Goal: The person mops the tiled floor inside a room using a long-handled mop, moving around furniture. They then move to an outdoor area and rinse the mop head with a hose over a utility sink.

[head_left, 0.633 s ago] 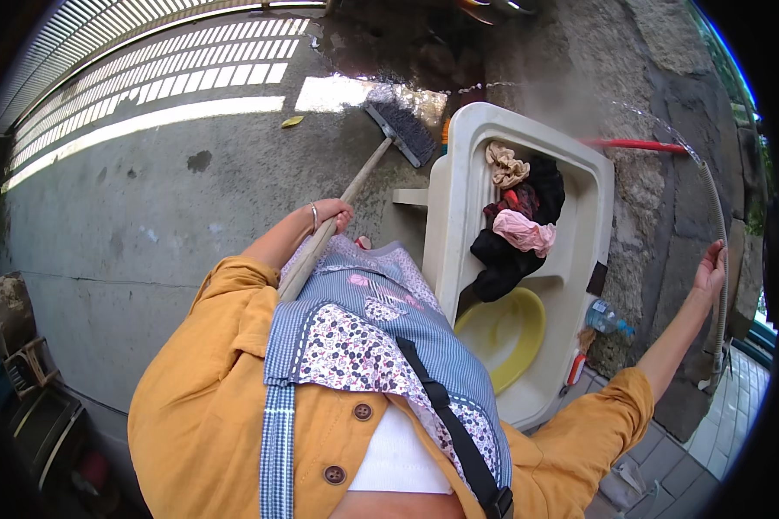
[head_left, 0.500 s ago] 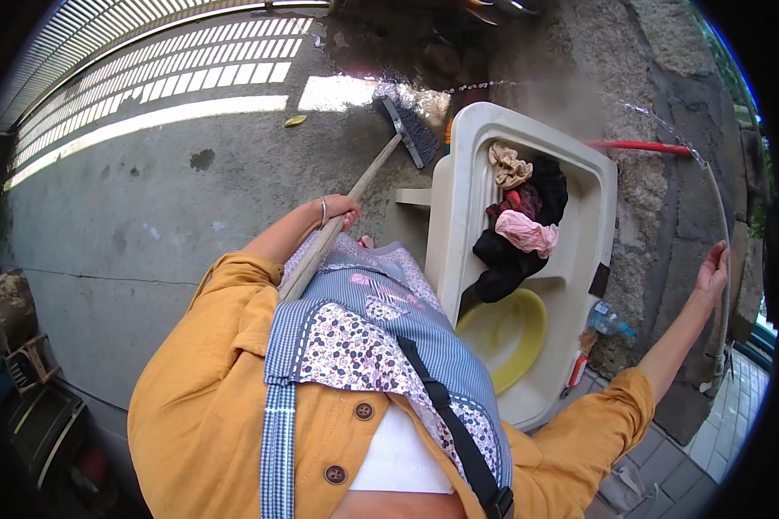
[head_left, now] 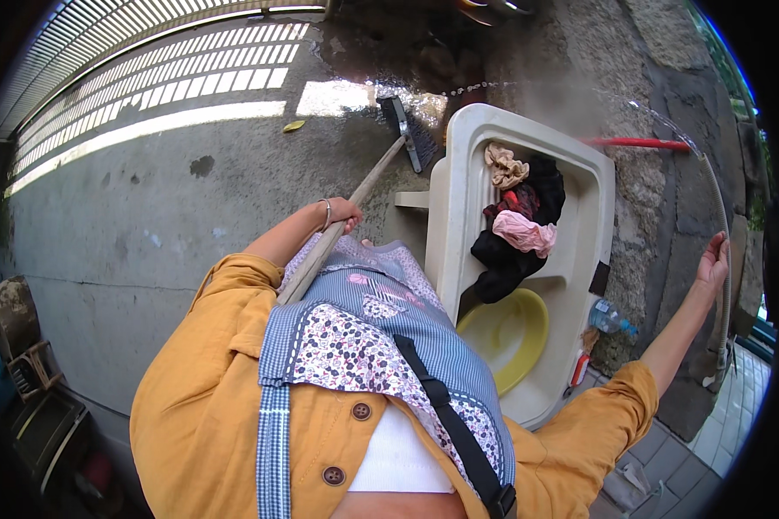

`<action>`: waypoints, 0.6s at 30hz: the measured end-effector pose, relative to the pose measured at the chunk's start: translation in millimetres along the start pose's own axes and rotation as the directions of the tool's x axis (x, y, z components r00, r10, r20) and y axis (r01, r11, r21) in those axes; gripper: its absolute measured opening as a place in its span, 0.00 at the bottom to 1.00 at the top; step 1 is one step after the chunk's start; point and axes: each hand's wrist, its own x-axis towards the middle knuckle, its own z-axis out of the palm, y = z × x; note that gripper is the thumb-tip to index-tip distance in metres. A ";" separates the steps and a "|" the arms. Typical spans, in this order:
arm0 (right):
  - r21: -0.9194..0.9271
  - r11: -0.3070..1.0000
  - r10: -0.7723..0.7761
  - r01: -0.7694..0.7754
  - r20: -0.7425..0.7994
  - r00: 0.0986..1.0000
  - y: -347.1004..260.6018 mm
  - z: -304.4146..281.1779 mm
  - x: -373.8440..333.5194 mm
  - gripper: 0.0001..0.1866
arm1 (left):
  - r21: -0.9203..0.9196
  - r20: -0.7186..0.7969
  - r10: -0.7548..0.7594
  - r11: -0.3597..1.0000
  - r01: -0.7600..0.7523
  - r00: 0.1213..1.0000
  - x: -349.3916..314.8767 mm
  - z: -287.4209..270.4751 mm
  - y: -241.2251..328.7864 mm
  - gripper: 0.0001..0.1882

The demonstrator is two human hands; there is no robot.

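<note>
Left grip (head_left: 344, 214) clasps a broom handle (head_left: 377, 175) left of the laundry sink (head_left: 444, 233), right grip (head_left: 714, 259) pinching a hose (head_left: 717, 192) right of it.

no text, number or sign can be read — anywhere.

Conc. flr (head_left: 147, 242) ran ahead & L of L fingers (head_left: 355, 221); broom head (head_left: 414, 137) sat ahead-R, yel. leaf (head_left: 294, 126) ahead-L. Sink (head_left: 578, 229), btwn L fingers & R fingers (head_left: 716, 246), held beige (head_left: 505, 167), pink (head_left: 525, 233), blk cloths (head_left: 502, 266) + yel. basin (head_left: 536, 342).
</note>
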 end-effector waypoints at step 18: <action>0.002 1.000 0.023 -0.023 0.016 1.000 1.2 0.2 2.1 0.09 | 0.775 -0.183 0.289 0.631 -0.043 0.940 -66.3 18.5 50.5 0.10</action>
